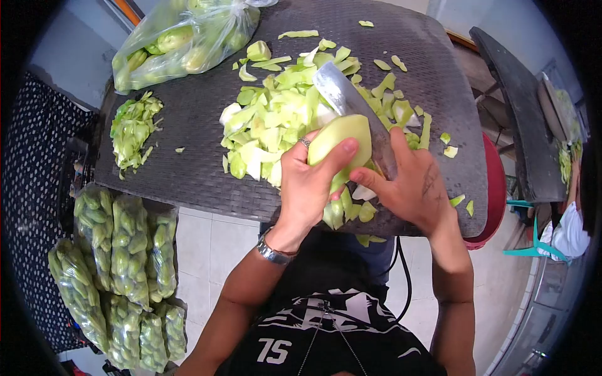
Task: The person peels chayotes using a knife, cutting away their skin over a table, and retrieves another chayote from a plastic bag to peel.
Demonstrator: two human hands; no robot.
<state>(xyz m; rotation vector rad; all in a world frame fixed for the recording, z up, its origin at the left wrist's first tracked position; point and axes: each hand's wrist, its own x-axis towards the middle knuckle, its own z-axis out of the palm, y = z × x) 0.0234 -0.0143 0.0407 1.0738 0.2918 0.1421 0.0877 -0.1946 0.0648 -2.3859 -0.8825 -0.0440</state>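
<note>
1 head-worn camera looks forward and steeply down, at close range, over the dark table [194, 125].

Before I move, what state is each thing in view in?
Left hand: gripping the vegetable
Right hand: gripping the knife
Vegetable: pale-surfaced, held
Knife: blade bare, beside the vegetable
Peelings: loose, heaped and scattered
Shreds: heaped apart
Table bag: filled, neck gathered
Floor bags: filled, closures unclear
</note>
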